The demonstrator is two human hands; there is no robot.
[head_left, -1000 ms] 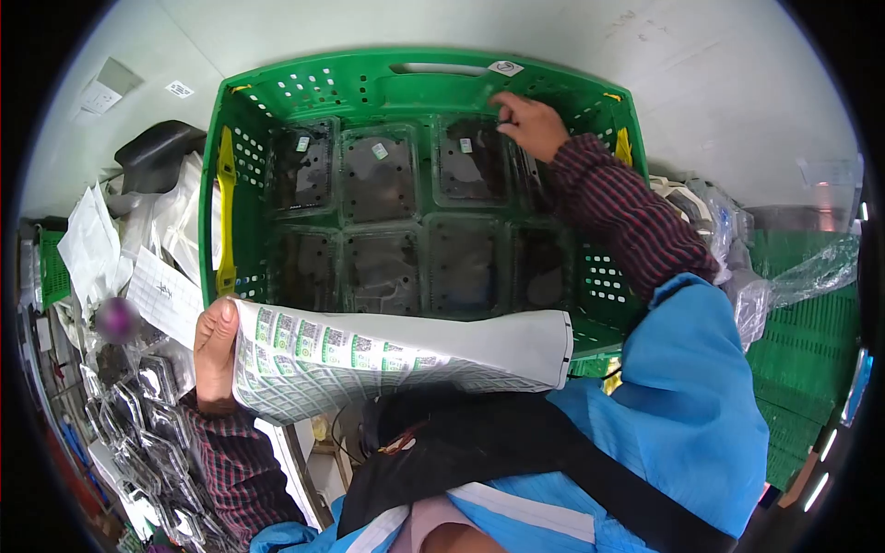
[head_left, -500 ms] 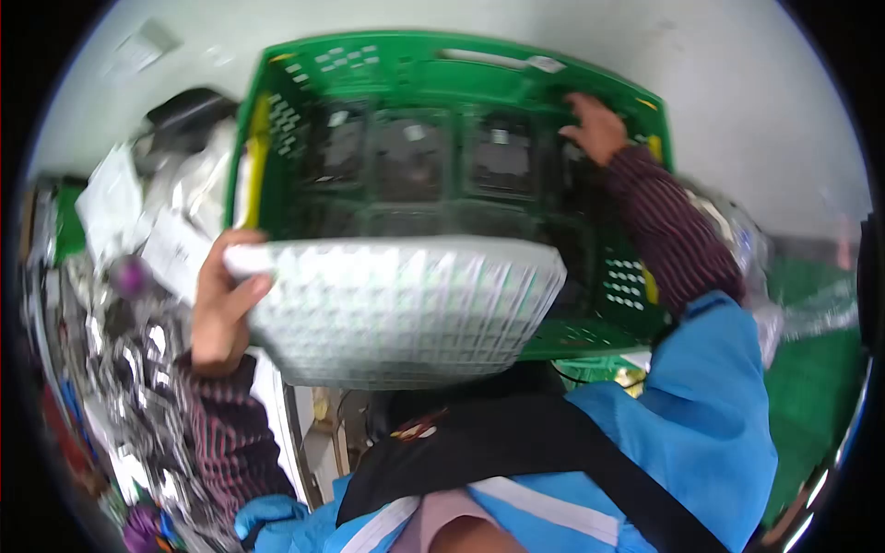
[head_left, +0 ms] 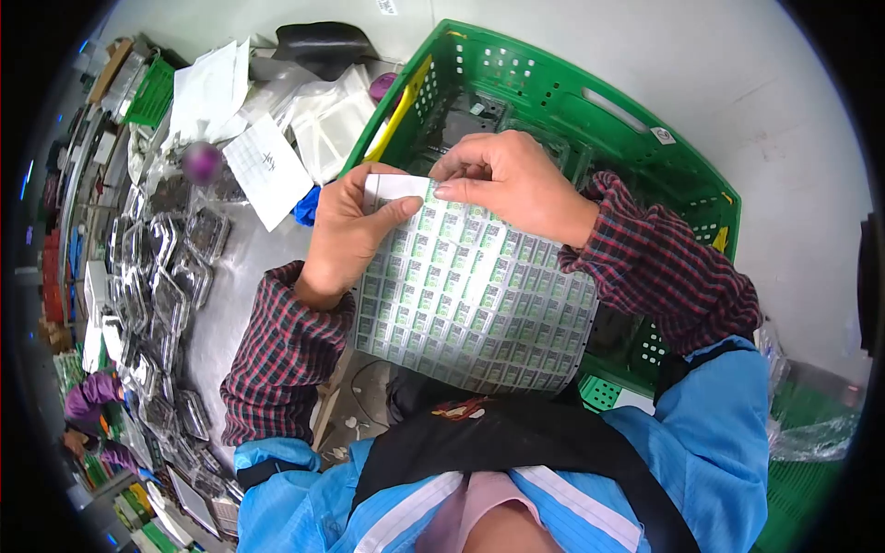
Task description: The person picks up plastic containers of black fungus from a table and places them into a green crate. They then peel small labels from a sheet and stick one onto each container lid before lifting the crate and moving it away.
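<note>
A sheet of small printed stickers (head_left: 461,304), in rows of green and white with square codes, hangs tilted in front of my body. My left hand (head_left: 346,230) grips its upper left corner, thumb on top beside a bare white strip of backing. At the top edge, the thumb and fingers of my right hand (head_left: 521,189) are pinched together on the sheet right by that strip. Behind the sheet stands a green crate (head_left: 562,97), partly covered by it and my right arm. Inside the crate, clear-lidded plastic boxes (head_left: 461,120) with dark contents show.
Many clear plastic boxes (head_left: 166,304) lie heaped on the metal table to the left. Handwritten paper (head_left: 267,170) and plastic bags (head_left: 332,120) are beside the crate. Another person's purple sleeve (head_left: 90,394) shows at the far left.
My right hand has come out of the crate to the sheet's top edge. The sheet has turned its printed face up, and the view has swung left.
</note>
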